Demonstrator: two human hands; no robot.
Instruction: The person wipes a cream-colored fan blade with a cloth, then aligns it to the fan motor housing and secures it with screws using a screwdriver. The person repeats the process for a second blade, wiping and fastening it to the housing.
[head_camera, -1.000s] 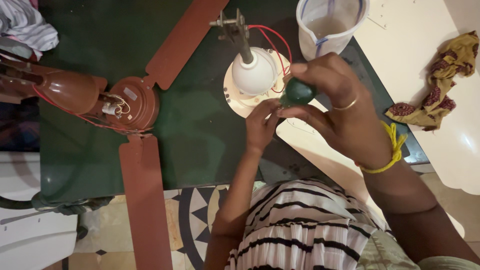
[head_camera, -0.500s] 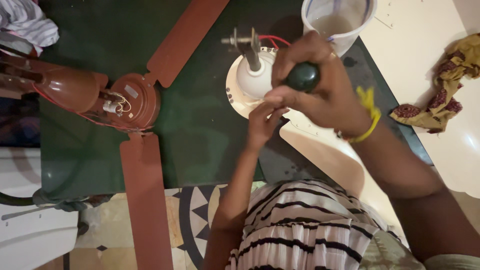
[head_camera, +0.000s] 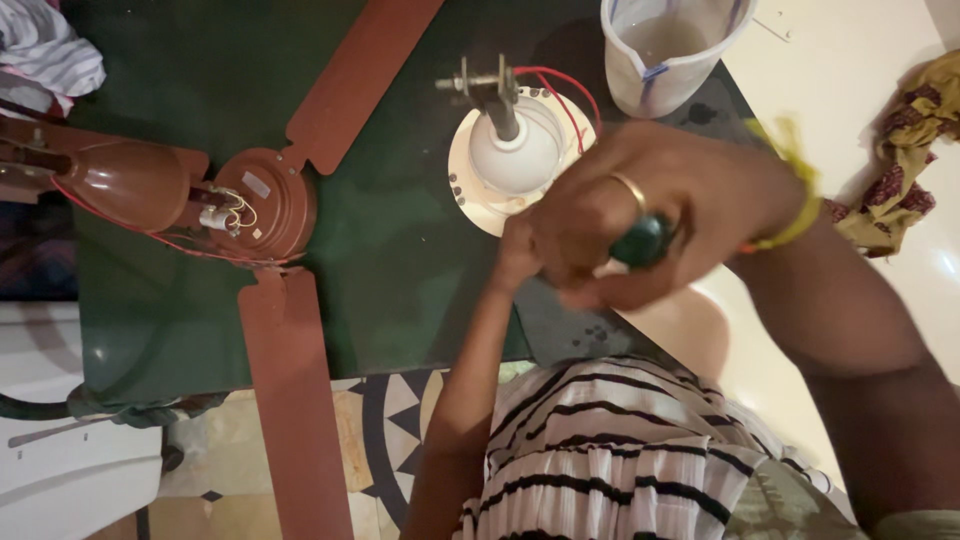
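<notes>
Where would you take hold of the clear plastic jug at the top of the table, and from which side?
Grip the clear plastic jug around its upper wall, coming in from the pale surface on its outer side. It stands upright with cloudy liquid inside, so probably keep it level. The other side is crowded by the white fan motor, its red wires and the right hand.

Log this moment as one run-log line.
right hand: gripping dark green tool handle | left hand: at edge of white fan motor | brown ceiling fan lying on green table
</notes>
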